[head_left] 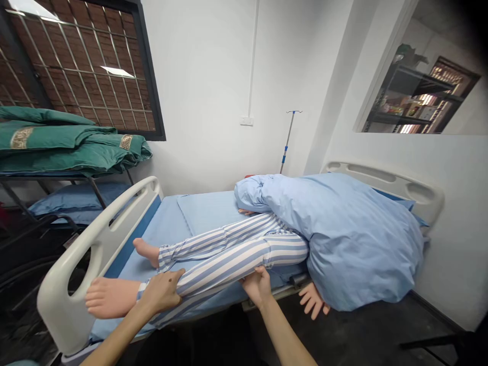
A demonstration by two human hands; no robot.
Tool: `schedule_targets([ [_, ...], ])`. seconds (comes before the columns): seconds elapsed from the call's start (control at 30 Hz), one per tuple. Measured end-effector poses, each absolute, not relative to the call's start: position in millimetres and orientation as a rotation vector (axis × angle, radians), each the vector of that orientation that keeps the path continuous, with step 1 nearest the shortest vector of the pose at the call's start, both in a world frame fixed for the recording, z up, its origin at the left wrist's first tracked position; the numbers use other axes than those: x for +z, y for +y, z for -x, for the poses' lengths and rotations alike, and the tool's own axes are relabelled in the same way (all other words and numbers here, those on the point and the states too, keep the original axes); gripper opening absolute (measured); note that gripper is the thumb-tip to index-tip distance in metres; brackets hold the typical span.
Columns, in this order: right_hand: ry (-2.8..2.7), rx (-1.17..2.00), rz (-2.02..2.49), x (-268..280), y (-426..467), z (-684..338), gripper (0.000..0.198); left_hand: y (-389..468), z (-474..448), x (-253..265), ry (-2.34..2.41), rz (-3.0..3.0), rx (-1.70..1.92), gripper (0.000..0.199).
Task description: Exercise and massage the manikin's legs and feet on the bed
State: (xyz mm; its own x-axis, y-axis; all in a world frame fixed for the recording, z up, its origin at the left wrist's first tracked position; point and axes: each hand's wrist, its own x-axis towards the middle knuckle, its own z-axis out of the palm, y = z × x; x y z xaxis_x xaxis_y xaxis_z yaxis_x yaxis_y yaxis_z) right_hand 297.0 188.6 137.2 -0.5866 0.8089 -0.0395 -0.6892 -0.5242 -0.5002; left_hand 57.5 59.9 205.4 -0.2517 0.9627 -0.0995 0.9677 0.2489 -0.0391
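A manikin lies on the bed in blue-and-white striped trousers (224, 259), both legs stretched toward the footboard. Around the near lower leg, just above the bare foot (114, 296), my left hand (164, 292) is closed over the striped cloth. My right hand (257, 285) grips the same leg from its near underside, close to the knee; its fingertips are partly hidden beneath. The far foot (147, 251) rests on the sheet. A bunched light-blue quilt (354, 234) covers the manikin's upper body, and one manikin hand (314, 300) hangs out at the near edge.
The pale footboard (72, 284) stands at the left and the headboard (385, 178) at the right. An IV pole (288, 142) rises behind the bed. Green folded quilts (72, 145) lie on a rack by the barred window, with a wheelchair (34, 264) below.
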Motion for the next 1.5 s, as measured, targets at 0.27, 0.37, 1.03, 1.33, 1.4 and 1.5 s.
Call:
schedule_targets([
  [0.27, -0.359, 2.266, 0.319, 100.4, 170.8, -273.3, 0.021, 45.1, -54.1, 227.7, 2.399, -1.965, -0.345, 0.043],
  [0.37, -0.265, 2.293, 0.289, 92.1, 167.1, -268.5, 0.023, 44.5, -58.7, 235.6, 2.376, -1.990, -0.408, 0.035],
  [1.03, -0.306, 2.249, 0.217, 136.4, 180.6, -291.8, 0.027, 52.7, -79.9, 273.9, 2.377, -2.032, -0.386, 0.042],
  [1.33, -0.488, 2.162, 0.213, 173.3, 201.1, -316.0, 0.020, 71.7, -81.2, 250.6, 2.364, -1.954, -0.181, 0.054],
  [1.4, -0.519, 2.138, 0.211, 181.4, 207.0, -321.3, 0.018, 79.2, -83.1, 246.2, 2.348, -1.960, -0.139, 0.054],
  [1.5, -0.575, 2.107, 0.255, 191.0, 216.5, -329.2, 0.015, 90.9, -85.1, 234.2, 2.375, -1.943, -0.044, 0.062],
])
